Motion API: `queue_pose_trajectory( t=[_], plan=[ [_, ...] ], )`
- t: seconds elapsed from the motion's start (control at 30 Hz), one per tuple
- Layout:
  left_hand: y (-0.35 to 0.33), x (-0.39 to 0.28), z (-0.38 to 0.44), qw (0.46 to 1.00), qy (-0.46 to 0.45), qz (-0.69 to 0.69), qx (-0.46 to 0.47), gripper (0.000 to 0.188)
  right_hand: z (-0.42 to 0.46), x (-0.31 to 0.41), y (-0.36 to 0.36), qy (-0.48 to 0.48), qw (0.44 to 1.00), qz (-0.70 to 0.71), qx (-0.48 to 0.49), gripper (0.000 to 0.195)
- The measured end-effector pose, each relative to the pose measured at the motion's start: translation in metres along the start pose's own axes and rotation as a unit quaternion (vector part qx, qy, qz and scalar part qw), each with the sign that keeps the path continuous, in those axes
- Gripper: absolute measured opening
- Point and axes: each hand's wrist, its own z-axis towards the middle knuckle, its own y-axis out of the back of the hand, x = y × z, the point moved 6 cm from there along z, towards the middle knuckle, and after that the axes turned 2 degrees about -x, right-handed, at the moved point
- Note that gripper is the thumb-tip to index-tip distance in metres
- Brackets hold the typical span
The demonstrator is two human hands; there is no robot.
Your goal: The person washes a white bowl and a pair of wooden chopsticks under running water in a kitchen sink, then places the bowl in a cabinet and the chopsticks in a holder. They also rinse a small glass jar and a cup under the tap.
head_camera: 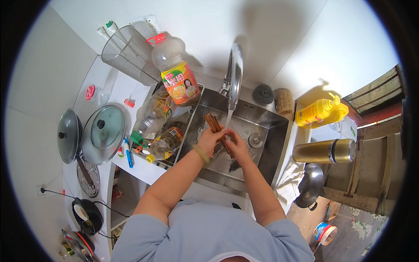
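Note:
My left hand (209, 139) is closed around a bundle of brown wooden chopsticks (214, 123) over the stainless steel sink (278, 140). Close on the right, my right hand (238, 145) has bent fingers at the lower part of the bundle; whether it grips the sticks is hard to tell. From the chrome faucet (236, 72) a stream of water (228, 118) runs down just behind my fingers. The drain (256, 140) lies right of my hands, and a small dark thing (234, 166) lies on the sink bottom beneath my right wrist.
Left of the sink, a rack holds plastic bottles (167, 144), with a large juice bottle (180, 82) behind. Glass lids (104, 134) lie further left. A steel scourer (263, 94) and a brown sponge (284, 101) sit behind the sink. A yellow pump bottle (319, 111) and gold thermos (322, 151) are right.

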Motion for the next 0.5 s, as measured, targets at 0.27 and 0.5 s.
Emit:
queue_pose_trajectory(
  t=[0.27,0.5],
  plan=[
    [-0.034,0.008,-0.012,0.992,0.023,-0.116,0.042,0.034,0.04,0.013,-0.006,-0.04,0.978,0.155,-0.135,0.051],
    [-0.028,-0.001,-0.015,0.986,0.011,-0.152,0.071,0.069,0.04,0.026,-0.042,-0.009,0.979,0.162,-0.127,0.054]
  ],
)
